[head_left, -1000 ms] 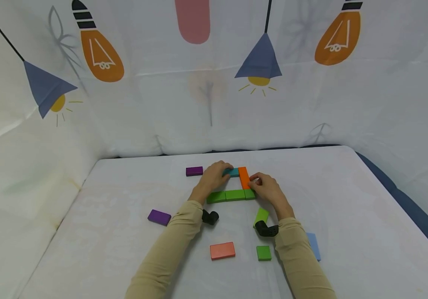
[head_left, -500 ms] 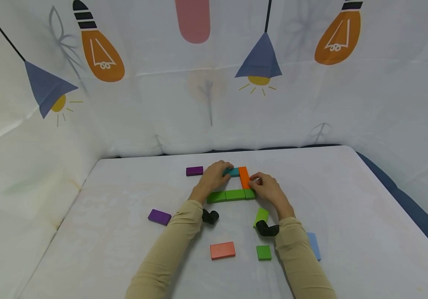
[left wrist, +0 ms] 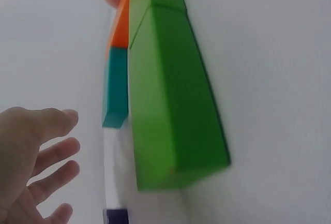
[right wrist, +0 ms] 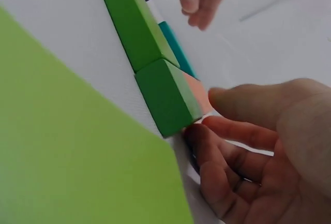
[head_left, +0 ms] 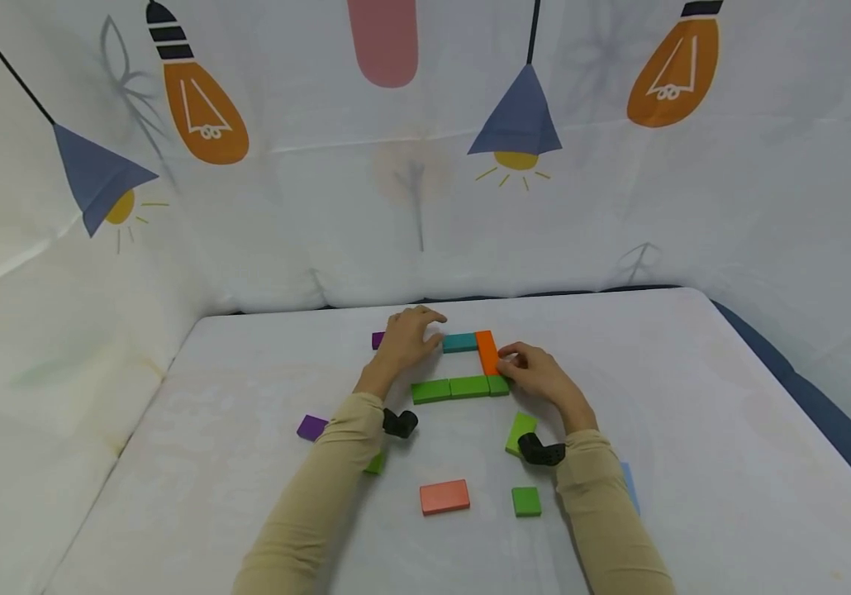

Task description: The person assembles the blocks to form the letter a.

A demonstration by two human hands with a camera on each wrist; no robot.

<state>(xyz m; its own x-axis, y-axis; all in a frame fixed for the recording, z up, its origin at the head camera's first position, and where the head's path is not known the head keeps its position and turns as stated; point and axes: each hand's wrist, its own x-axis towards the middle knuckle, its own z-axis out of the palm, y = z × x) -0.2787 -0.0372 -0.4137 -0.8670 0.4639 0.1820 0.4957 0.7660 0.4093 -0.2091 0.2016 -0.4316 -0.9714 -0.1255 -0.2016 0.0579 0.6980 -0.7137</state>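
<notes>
My left hand (head_left: 405, 339) hovers with fingers spread just left of a teal block (head_left: 459, 343) and holds nothing. Thumb and fingers stand apart from that block in the left wrist view. At the right, my right hand (head_left: 537, 372) rests its thumb and fingertips along the outer side of an orange block (head_left: 487, 353), its fingers loosely bent. Teal meets orange at the far end; the orange one's near end meets a row of green blocks (head_left: 430, 392). Behind the left hand a purple block (head_left: 377, 340) is partly hidden.
Loose on the white table (head_left: 730, 430) lie a second purple block (head_left: 311, 427), a salmon block (head_left: 444, 497), a green square block (head_left: 525, 502), a lime block (head_left: 520, 431) and a blue block (head_left: 629, 487). The left sleeve covers most of another green block (head_left: 376, 464). A printed curtain (head_left: 306, 207) hangs behind.
My left hand has let go of the teal block and moved left, now covering part of the far purple block. The right hand stays at the orange block.
</notes>
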